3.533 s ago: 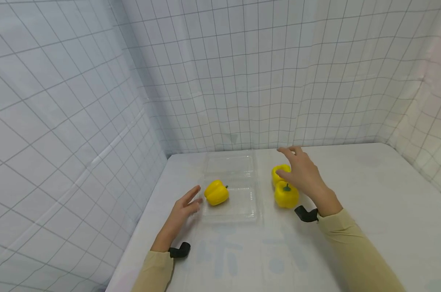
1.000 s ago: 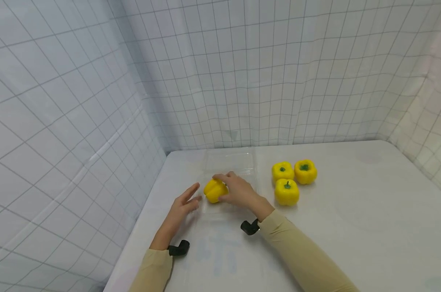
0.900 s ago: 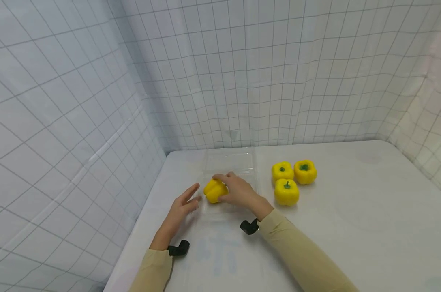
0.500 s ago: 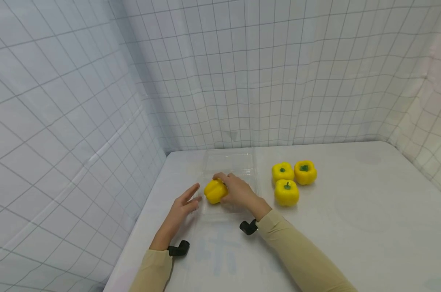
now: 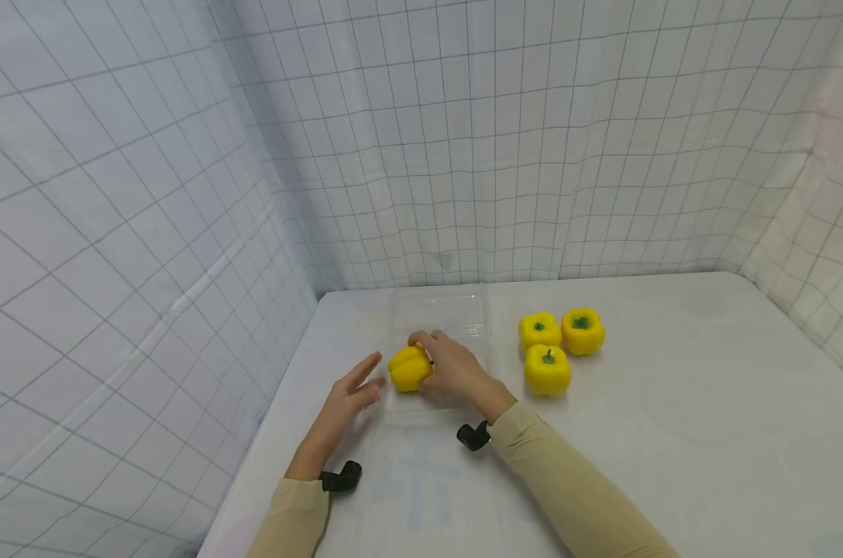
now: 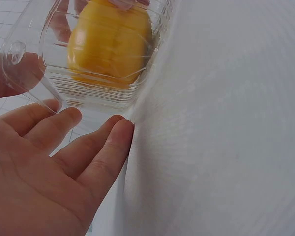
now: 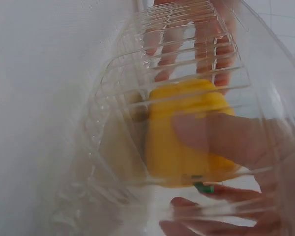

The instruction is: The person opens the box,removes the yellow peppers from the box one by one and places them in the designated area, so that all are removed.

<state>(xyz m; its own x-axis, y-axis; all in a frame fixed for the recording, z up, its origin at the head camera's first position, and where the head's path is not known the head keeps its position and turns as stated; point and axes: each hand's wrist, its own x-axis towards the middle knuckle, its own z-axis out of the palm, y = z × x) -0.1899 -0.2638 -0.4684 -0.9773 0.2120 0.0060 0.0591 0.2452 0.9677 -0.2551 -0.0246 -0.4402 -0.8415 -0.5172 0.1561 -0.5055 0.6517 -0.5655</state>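
Observation:
A yellow bell pepper [image 5: 409,369] lies on its side in the near half of a clear plastic clamshell box [image 5: 456,403], its green stem toward the right. My right hand [image 5: 455,370] reaches over the box and holds this pepper, thumb in front and fingers behind. Through the clear wall, the right wrist view shows the thumb against the pepper [image 7: 187,147]. My left hand [image 5: 348,399] stays at the box's left side. Its fingers are extended along the outer wall, and the thumb is by the rim [image 6: 19,54] in the left wrist view.
Three more yellow bell peppers stand grouped to the right of the box: a front one [image 5: 548,370], one behind it [image 5: 539,331] and a right one [image 5: 583,332]. The box's lid [image 5: 438,304] lies opened toward the back. Grid-patterned white sheets [image 5: 463,155] enclose the white table [image 5: 672,434].
My right hand has come left from over the peppers on the right to the pepper in the box, and now grips it. Over the last second that pepper barely shifts. The left hand stays.

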